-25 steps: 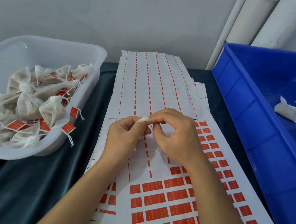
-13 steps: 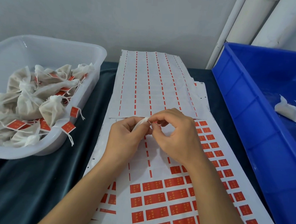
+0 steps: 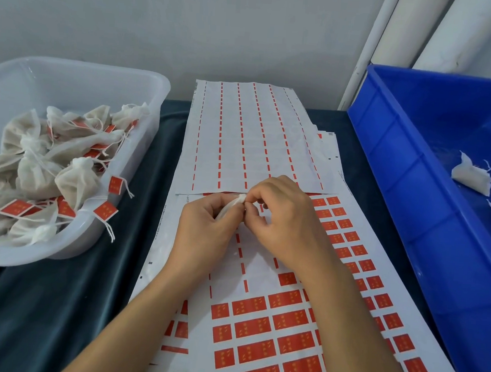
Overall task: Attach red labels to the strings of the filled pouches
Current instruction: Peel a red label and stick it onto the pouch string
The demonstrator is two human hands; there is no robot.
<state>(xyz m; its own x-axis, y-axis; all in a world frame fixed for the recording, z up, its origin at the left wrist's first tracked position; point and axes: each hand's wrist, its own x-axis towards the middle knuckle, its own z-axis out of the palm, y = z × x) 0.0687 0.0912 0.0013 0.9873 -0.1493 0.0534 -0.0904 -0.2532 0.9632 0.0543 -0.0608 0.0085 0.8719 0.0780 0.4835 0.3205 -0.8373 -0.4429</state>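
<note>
Nearest me, red labels run off the bottom edge on their sheet. Above it, my left hand grips a white pouch, mostly hidden, its neck angling up-right; my right hand pinches at that neck, string indiscernible. Farther left, the clear tub holds labelled pouches.
</note>
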